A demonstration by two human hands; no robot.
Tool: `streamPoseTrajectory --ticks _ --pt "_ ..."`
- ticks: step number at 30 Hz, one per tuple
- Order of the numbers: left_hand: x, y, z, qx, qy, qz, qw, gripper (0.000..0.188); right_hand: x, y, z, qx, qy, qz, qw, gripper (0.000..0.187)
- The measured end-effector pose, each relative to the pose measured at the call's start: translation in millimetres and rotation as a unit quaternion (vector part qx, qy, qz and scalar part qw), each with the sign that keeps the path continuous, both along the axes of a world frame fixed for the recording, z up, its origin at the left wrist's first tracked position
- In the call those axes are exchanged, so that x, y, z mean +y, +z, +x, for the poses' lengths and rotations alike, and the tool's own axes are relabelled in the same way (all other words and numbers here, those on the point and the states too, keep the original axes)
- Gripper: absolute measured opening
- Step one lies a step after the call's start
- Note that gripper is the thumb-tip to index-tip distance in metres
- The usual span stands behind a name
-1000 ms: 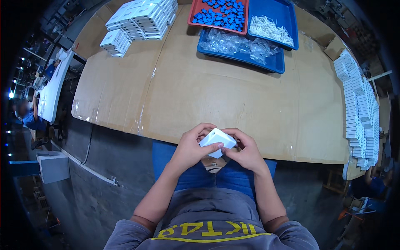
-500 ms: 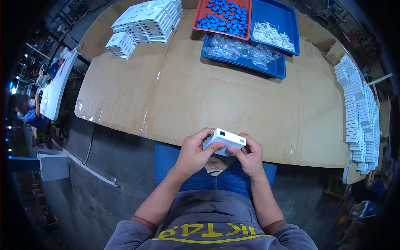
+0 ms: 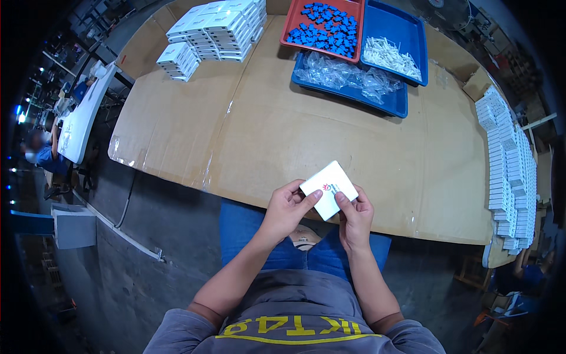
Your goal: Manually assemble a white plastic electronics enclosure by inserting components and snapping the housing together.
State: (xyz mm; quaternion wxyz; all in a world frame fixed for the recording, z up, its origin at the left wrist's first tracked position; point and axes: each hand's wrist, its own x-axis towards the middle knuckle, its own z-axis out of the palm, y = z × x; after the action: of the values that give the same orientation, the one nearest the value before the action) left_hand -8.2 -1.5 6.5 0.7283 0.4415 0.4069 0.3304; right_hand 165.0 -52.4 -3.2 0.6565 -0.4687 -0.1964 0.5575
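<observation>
Left hand (image 3: 286, 209): thumb on top, gripping box (image 3: 332, 177) at left corner.
Right hand (image 3: 357, 219): thumb on top, gripping right corner.
Forearms (image 3: 240, 276): angled inward from near side.
Box: at table's (image 3: 283, 141) near edge.

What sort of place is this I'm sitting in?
Probably an assembly or packing workshop: stacked white box-shaped items and a red tray of small blue parts share a cardboard-covered table, and another person is at a white table on the left.

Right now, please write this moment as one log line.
left grip: white box; right grip: same box; box: printed face showing; trays: far side
</observation>
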Motion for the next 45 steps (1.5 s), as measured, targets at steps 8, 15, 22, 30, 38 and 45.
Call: streamPoseTrajectory --ticks 8,15,22,30,38,45 --pt "-9 2 5 -0.199 -0.046 -0.262 0.943 0.051 3 8 6 0.091 0.041 0.018 0.995 0.045" --pt "-13 11 11 -0.242 0.037 -0.194 0.95 0.039 5 15 24 -0.019 0.043 0.014 0.999 0.041" --pt "-14 7 30 0.139 0.078 0.324 0.933 0.051 -9 34 17 -0.24 0.106 0.055 0.963 0.103" --pt "-21 20 19 0.08 0.031 0.273 0.958 0.07 14 48 55 -0.463 0.177 0.207 0.843 0.095" --pt "-56 -46 -113 -0.255 -0.156 -0.247 0.922 0.061 -23 22 162 -0.359 -0.018 0.085 0.929 0.099" --pt "-83 -75 -181 -0.385 0.023 -0.393 0.835 0.062 -79 -16 347 -0.074 -0.31 0.222 0.922 0.072"
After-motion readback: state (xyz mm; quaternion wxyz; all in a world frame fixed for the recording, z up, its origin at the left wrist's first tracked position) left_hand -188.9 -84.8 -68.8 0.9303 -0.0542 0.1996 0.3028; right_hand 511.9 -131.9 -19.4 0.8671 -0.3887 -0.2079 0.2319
